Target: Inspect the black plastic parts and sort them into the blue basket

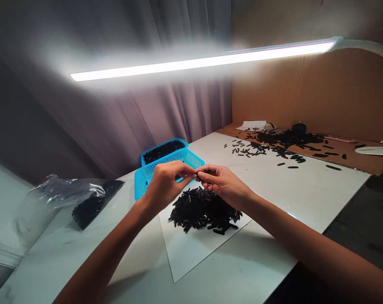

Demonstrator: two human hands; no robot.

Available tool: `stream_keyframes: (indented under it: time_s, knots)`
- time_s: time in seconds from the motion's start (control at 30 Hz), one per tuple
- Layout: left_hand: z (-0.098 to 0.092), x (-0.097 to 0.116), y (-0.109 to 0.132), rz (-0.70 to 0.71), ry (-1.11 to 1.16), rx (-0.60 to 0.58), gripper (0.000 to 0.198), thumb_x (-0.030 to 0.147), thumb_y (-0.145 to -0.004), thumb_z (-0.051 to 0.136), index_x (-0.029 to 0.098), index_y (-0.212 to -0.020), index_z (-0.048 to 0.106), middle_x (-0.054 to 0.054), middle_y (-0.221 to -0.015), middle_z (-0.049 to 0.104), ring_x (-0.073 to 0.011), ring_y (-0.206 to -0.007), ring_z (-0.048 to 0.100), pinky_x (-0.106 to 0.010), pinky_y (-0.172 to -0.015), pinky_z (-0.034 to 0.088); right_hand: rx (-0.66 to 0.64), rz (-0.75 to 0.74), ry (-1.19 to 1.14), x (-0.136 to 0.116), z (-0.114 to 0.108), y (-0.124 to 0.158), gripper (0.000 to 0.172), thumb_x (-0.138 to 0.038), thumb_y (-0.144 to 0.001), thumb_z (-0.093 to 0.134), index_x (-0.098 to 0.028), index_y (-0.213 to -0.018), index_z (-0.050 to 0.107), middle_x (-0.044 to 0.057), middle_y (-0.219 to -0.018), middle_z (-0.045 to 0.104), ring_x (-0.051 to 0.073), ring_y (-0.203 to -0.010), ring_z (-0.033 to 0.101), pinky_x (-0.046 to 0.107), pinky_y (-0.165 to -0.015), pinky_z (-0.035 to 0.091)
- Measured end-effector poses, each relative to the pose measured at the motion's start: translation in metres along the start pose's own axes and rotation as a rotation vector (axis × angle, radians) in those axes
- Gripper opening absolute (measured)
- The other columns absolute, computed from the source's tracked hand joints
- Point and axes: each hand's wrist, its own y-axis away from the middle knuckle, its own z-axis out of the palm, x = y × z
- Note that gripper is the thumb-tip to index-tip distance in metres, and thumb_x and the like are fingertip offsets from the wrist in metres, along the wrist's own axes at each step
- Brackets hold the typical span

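Both hands hung just above the heap of black plastic pieces [204, 211], the left hand [167, 186] above its left side and the right hand [223, 184] above its right. Their fingers were narrowly closed and met at the fingertips [195, 175], pinching a small dark piece [196, 174] that was mostly hidden, so its shape could not be made out. Neither hand touched the heap, which lay on a translucent white sheet [191, 257] on the white surface [283, 198].

Behind the heap and to its left stood two blue mesh baskets, the nearer one [191, 158] overlapping the farther one [161, 145], which held black pieces [162, 152]. Farther left, a clear plastic bag [60, 192] lay on the surface with a black mass of pieces [96, 202] inside or against it. Well beyond the heap, to the right, loose black pieces [251, 150] were scattered across the surface and onto a brown cardboard sheet [340, 148]. Above and beyond the heap, a long lamp [204, 62] shone in front of a grey curtain [115, 118].
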Motion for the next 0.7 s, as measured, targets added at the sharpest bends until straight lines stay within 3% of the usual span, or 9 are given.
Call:
stream_keyframes:
  time_s: [0.37,0.57,0.63,0.7]
  knots:
    - [-0.01,0.009,-0.003,-0.221,0.31,0.165,0.008,0.019,-0.075,0.081,0.017,-0.082,0.076,-0.002,-0.079,0.077,-0.0157,-0.072,0.073,-0.025,-0.07,0.062,-0.005,-0.004,-0.011,-0.001,0.001,0.0,0.021,-0.031,-0.074,0.082,-0.015,-0.084,0.072,0.001,-0.077,0.066,0.009,-0.063,0.05,0.023,-0.058,0.035]
    - [-0.018,0.02,-0.005,-0.36,0.594,0.258,0.014,0.013,-0.07,0.084,0.02,-0.08,0.077,0.002,-0.076,0.077,-0.0105,-0.071,0.073,-0.015,-0.069,0.061,-0.019,0.01,0.024,-0.002,0.0,0.0,0.025,-0.034,-0.073,0.082,-0.016,-0.086,0.071,0.001,-0.08,0.066,0.009,-0.064,0.051,0.024,-0.059,0.039]
    - [-0.022,0.025,-0.006,-0.397,0.691,0.293,0.014,0.013,-0.071,0.084,0.022,-0.08,0.078,0.003,-0.075,0.076,-0.0091,-0.071,0.073,-0.012,-0.066,0.06,-0.033,0.016,0.103,-0.001,-0.001,0.0,0.025,-0.036,-0.075,0.08,-0.016,-0.088,0.071,0.001,-0.08,0.066,0.01,-0.064,0.053,0.025,-0.061,0.042]
    - [-0.026,0.03,-0.006,-0.415,0.758,0.328,0.014,0.012,-0.071,0.084,0.023,-0.078,0.078,0.004,-0.073,0.076,-0.0077,-0.069,0.072,-0.01,-0.064,0.059,-0.067,-0.018,0.344,0.001,-0.001,0.001,0.02,-0.035,-0.08,0.073,-0.017,-0.089,0.069,0.001,-0.077,0.065,0.011,-0.062,0.055,0.026,-0.059,0.044]
